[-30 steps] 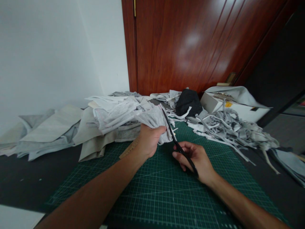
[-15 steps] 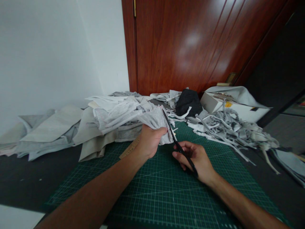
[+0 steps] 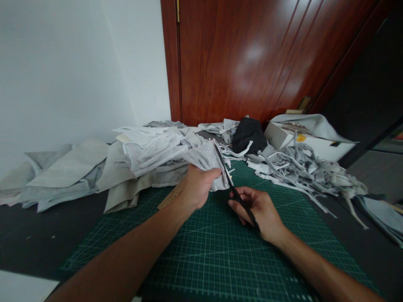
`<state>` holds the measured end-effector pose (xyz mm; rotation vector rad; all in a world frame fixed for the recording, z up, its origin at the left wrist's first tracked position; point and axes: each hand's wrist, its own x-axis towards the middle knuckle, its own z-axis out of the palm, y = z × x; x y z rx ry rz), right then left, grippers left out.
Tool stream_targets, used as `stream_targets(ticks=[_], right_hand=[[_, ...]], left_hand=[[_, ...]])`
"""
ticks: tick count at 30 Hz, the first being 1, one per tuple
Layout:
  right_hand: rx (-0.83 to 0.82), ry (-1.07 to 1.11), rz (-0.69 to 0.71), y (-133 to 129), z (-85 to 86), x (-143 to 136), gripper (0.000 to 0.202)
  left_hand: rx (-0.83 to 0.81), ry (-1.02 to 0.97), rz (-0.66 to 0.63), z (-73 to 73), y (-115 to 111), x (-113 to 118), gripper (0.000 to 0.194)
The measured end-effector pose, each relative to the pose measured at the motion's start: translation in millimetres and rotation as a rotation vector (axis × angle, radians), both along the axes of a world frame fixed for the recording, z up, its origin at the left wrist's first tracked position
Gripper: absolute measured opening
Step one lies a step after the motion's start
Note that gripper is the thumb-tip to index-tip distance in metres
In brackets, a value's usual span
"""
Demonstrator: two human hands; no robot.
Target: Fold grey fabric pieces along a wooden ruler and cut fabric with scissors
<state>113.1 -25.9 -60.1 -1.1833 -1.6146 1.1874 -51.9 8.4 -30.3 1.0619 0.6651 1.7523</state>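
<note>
My left hand (image 3: 200, 186) is closed on a light grey piece of fabric (image 3: 204, 156), thumb on top, holding it above the cutting mat (image 3: 214, 251). In my right hand (image 3: 256, 209) is a pair of black scissors (image 3: 239, 197), pointing away from me and to the left. Their blades run along the right edge of the fabric and touch it. The lower blade is partly hidden by the cloth, and my fingers cover most of the handles. Under my left wrist a tan ruler (image 3: 171, 197) lies on the mat, partly hidden.
Grey and white fabric pieces (image 3: 151, 147) are heaped at the left and behind. Cut strips (image 3: 302, 163) lie tangled at the right, near a white box (image 3: 327, 147) and a black cloth bundle (image 3: 248, 136). A wooden door (image 3: 245, 63) and a white wall (image 3: 63, 71) stand behind.
The scissor handles in my right hand have drawn slightly closer together. My left hand and the fabric have stayed almost in place.
</note>
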Motion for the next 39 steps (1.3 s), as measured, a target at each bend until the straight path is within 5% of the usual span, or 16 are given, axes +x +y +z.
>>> stream_targets(ticks=[11,23,39], right_hand=[[-0.034,0.057,-0.016,0.2,4.0,0.6,0.043],[-0.029,0.052,-0.003,-1.0,3.1,0.7,0.043],[-0.022,0.062,0.02,2.3,-3.7,0.3,0.045]], left_hand=[[-0.073,0.002,-0.072,-2.5,-0.5,-2.2,0.059],[-0.075,-0.185,0.068,8.1,2.4,-3.7,0.051],[-0.083,-0.094,0.161,3.5,5.0,-4.8,0.031]])
